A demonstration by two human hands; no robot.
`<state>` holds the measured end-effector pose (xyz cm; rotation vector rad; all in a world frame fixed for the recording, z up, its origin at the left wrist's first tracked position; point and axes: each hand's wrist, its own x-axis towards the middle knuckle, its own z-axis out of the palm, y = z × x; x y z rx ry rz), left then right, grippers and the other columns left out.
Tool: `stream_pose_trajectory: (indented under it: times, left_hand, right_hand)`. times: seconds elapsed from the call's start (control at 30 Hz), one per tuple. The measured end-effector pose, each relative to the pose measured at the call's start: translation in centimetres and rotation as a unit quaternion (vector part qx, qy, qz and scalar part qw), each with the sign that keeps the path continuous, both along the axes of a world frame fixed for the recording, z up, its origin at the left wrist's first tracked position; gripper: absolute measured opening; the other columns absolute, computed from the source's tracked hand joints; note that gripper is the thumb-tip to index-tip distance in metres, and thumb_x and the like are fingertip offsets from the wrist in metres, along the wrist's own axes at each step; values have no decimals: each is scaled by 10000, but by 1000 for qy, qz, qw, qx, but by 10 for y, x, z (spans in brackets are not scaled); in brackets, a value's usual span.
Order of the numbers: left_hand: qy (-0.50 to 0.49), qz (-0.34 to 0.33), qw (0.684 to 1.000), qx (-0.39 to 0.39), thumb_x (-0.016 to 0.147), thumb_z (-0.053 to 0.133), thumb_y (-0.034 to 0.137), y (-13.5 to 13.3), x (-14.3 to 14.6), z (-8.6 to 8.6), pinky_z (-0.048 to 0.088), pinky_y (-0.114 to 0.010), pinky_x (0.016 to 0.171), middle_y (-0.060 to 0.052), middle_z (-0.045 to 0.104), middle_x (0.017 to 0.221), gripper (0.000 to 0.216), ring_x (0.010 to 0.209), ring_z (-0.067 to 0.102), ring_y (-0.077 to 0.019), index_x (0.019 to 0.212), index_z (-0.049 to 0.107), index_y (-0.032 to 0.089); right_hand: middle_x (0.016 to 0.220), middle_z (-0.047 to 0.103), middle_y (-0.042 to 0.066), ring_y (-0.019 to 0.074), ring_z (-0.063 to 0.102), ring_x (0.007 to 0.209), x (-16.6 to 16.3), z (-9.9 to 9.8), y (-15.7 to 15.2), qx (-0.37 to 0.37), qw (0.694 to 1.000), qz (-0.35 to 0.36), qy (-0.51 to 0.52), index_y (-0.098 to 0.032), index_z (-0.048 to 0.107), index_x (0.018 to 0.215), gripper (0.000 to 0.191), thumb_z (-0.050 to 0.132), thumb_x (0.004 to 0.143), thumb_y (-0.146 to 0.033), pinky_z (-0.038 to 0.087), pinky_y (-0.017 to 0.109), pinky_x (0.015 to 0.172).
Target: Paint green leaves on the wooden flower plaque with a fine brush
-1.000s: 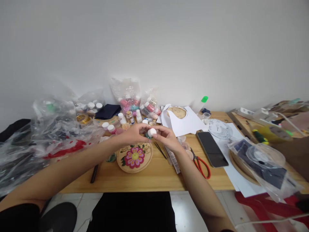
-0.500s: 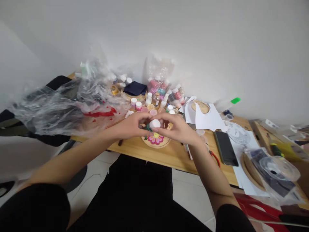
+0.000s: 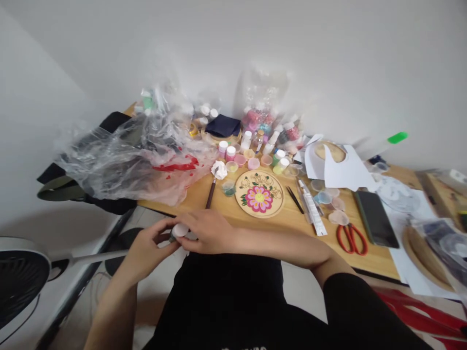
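Note:
Both hands meet over my lap, just in front of the table's near edge. My left hand (image 3: pixel 149 245) grips a small dark bottle from below. My right hand (image 3: pixel 207 232) closes its fingers around the bottle's white cap (image 3: pixel 179 230). On the wooden table (image 3: pixel 255 228) beyond them lies a round wooden disc (image 3: pixel 260 193) painted with a pink flower. A brush (image 3: pixel 210 192) and a small cup of green paint (image 3: pixel 228 187) lie left of the disc.
Crumpled clear plastic bags (image 3: pixel 134 150) cover the table's left end. Several small paint jars (image 3: pixel 251 150) stand behind the disc. Red-handled scissors (image 3: pixel 350 238), a phone (image 3: pixel 375 218), white paper cut-outs (image 3: pixel 339 167) and a tube (image 3: pixel 312 214) lie to the right. A fan (image 3: pixel 20 277) stands at lower left.
Both hands drew the bottle back from above the disc down to my lap. The view swung left and downward, so the disc is uncovered.

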<state>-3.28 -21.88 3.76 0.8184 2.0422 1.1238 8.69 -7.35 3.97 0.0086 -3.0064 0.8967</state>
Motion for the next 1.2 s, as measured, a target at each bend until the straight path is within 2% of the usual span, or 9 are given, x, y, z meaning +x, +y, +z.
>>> stream_pose_trajectory:
  times: [0.13, 0.27, 0.47, 0.77, 0.87, 0.93, 1.07, 1.13, 1.2]
  left_hand:
    - [3, 7, 999, -43, 598, 727, 392, -11, 10, -26, 616, -466, 873, -97, 794, 928, 333, 895, 752, -294, 867, 715, 195]
    - [3, 21, 999, -41, 597, 737, 408, -21, 16, -41, 615, -451, 882, -74, 782, 872, 328, 849, 747, -272, 843, 706, 194]
    - [43, 10, 999, -23, 617, 704, 354, -23, 20, -49, 620, -378, 773, -63, 778, 857, 290, 782, 724, -235, 860, 731, 198]
    - [15, 53, 998, -30, 577, 755, 347, -22, 22, -50, 621, -407, 852, -70, 783, 900, 322, 858, 743, -256, 854, 694, 194]
    - [-6, 54, 998, -28, 573, 767, 358, -19, 24, -47, 620, -410, 859, -73, 779, 893, 309, 861, 742, -260, 813, 668, 191]
    - [-5, 46, 999, -14, 593, 742, 338, -17, 25, -48, 613, -403, 880, -78, 782, 937, 293, 905, 741, -259, 836, 677, 189]
    - [22, 53, 998, -3, 636, 710, 360, -18, 26, -55, 604, -402, 870, -83, 780, 944, 300, 924, 735, -255, 877, 697, 181]
    - [42, 38, 998, -9, 656, 700, 354, -20, 29, -59, 599, -396, 858, -75, 781, 921, 285, 901, 730, -244, 883, 705, 182]
    - [52, 21, 998, -7, 669, 686, 333, -21, 32, -61, 597, -385, 854, -68, 784, 925, 272, 894, 727, -233, 896, 711, 185]
  right_hand:
    - [1115, 757, 106, 203, 698, 996, 4, -30, -9, 55, 997, 46, 1, -146, 529, 1337, 445, 479, 1001, -433, 451, 318, 688]
    - [964, 766, 82, 201, 695, 947, 6, -43, -13, 119, 988, 96, 8, -147, 561, 1299, 440, 415, 1030, -463, 409, 317, 640]
    - [1001, 764, 97, 201, 692, 959, 4, -40, -12, 124, 985, 116, 27, -121, 645, 1176, 466, 446, 1010, -509, 450, 313, 672]
    - [1067, 735, 132, 229, 687, 958, 7, -36, -9, 111, 988, 103, 15, -106, 583, 1268, 524, 415, 1008, -529, 512, 346, 706]
    - [1184, 684, 151, 217, 661, 992, 8, -37, -5, 105, 985, 127, 60, -114, 529, 1336, 475, 472, 1007, -451, 513, 345, 767]
    - [1264, 650, 140, 203, 632, 1072, 8, -39, -1, 116, 978, 150, 86, -155, 559, 1308, 347, 488, 1012, -320, 498, 331, 833]
    - [1073, 714, 87, 168, 623, 955, 4, -41, 0, 166, 971, 156, 75, -159, 639, 1175, 284, 394, 1032, -157, 449, 315, 785]
    - [953, 722, 92, 178, 614, 919, 2, -40, -1, 181, 969, 158, 66, -131, 666, 1113, 268, 432, 1036, -237, 425, 324, 767]
    - [881, 715, 114, 201, 606, 905, 1, -40, -3, 193, 969, 146, 46, -111, 691, 1024, 365, 479, 1016, -408, 404, 339, 752]
